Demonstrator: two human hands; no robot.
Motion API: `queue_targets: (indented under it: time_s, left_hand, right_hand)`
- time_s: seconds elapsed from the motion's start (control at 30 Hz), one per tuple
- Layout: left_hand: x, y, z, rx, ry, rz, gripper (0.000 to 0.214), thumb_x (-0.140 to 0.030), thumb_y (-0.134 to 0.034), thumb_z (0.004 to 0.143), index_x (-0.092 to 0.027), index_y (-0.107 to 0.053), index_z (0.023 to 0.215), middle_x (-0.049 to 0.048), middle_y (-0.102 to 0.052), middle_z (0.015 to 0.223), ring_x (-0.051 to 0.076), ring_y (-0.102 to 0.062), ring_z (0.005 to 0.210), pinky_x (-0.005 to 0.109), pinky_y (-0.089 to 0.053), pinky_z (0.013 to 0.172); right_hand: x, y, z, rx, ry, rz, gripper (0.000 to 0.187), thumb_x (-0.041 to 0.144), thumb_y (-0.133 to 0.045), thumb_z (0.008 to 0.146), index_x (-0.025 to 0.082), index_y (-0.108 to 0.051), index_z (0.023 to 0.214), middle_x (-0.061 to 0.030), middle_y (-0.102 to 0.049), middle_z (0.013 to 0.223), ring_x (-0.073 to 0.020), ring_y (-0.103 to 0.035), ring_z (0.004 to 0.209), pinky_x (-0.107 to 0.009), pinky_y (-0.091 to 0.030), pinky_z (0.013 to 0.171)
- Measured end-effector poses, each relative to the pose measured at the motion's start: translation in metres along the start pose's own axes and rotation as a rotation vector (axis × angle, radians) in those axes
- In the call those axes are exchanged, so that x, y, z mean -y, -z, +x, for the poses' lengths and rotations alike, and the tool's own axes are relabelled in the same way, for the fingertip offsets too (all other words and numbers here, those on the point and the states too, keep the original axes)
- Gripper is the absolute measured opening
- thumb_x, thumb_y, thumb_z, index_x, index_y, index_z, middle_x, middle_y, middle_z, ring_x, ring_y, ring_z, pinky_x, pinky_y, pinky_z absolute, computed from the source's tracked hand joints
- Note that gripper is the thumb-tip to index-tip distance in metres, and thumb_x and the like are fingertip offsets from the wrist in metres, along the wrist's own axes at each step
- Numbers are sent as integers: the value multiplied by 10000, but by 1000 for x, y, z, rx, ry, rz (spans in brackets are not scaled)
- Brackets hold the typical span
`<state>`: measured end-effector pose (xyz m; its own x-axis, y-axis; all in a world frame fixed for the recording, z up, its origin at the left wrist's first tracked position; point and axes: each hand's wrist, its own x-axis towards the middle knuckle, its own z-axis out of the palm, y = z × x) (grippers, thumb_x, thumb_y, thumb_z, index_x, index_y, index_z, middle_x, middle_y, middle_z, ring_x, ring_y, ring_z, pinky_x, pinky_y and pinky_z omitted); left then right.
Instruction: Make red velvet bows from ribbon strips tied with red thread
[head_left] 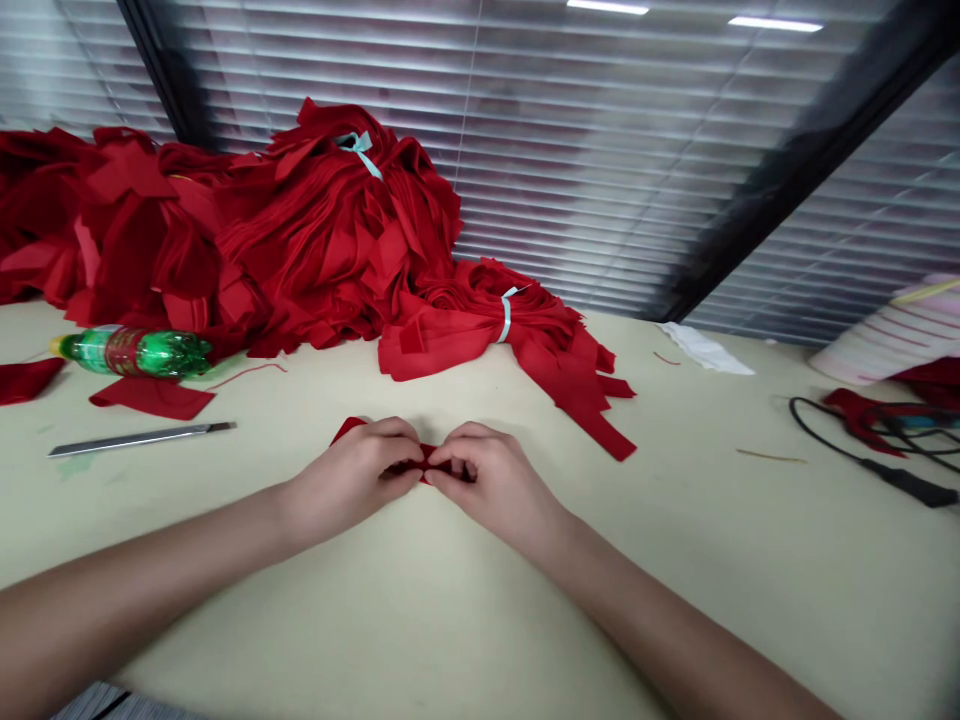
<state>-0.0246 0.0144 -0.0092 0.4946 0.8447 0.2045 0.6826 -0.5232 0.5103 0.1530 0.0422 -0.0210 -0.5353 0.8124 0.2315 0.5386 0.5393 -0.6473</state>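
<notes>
My left hand [365, 467] and my right hand [487, 477] meet at the middle of the pale table [465, 600], fingers curled and pinched together on a small red felt piece [346, 429]. Most of that piece is hidden under my fingers; one corner sticks out behind my left hand and a sliver shows between the thumbs. A tied bundle of red felt strips [487, 325] lies just behind my hands.
A big heap of red felt [247, 230] fills the back left. A green plastic bottle [135, 352], a loose red scrap [154, 397] and a metal ruler [142, 438] lie at the left. Black cables [885, 455] and a white cloth [705, 348] lie at the right.
</notes>
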Motion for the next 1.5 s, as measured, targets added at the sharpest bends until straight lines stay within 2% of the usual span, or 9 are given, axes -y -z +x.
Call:
queue_targets:
  time_s: [0.2, 0.4, 0.63, 1.0, 1.13, 1.5]
  left_hand:
    - [2, 1, 2, 27, -1, 15, 146, -170, -488, 868, -169, -629, 905, 39, -588, 925, 150, -570, 844, 283, -428, 770]
    - [1, 1, -1, 53, -14, 26, 181, -161, -465, 881, -155, -636, 939, 53, -576, 949, 157, -567, 869, 282, -441, 789]
    - [1, -1, -1, 46, -21, 49, 201, -159, -441, 887, -139, -633, 941, 66, -568, 948, 164, -562, 868, 304, -440, 813]
    - [-13, 7, -9, 121, 72, 116, 221, -136, -436, 875, -139, -643, 796, 49, -565, 850, 139, -571, 716, 269, -435, 647]
    - [-14, 8, -10, 126, 107, 107, 214, -148, -447, 878, -134, -639, 783, 46, -561, 838, 139, -573, 707, 272, -437, 645]
    - [-12, 5, -11, 100, 79, 120, 227, -159, -433, 888, -131, -650, 832, 54, -563, 849, 144, -568, 713, 281, -442, 650]
  right_hand:
    - [2, 1, 1, -35, 14, -15, 75, 110, -654, 675, 183, -670, 686, 16, -569, 616, -89, -504, 537, -204, -416, 503]
    - [2, 0, 1, -40, 17, -29, 84, 108, -622, 705, 170, -679, 706, -6, -599, 686, -83, -505, 519, -215, -431, 512]
    - [5, 2, 3, -7, -15, -51, 77, 104, -635, 697, 168, -678, 693, -5, -585, 676, -87, -500, 528, -219, -429, 514]
    - [11, -3, -2, 97, -24, 11, 89, 127, -627, 720, 195, -676, 690, 12, -523, 630, -87, -463, 536, -208, -394, 495]
    - [12, -3, -3, 101, -22, 33, 80, 132, -624, 726, 187, -662, 682, 10, -527, 640, -81, -455, 528, -202, -384, 483]
    - [9, -3, -4, 93, -13, 70, 60, 146, -629, 723, 190, -659, 696, 17, -522, 641, -72, -440, 514, -193, -383, 474]
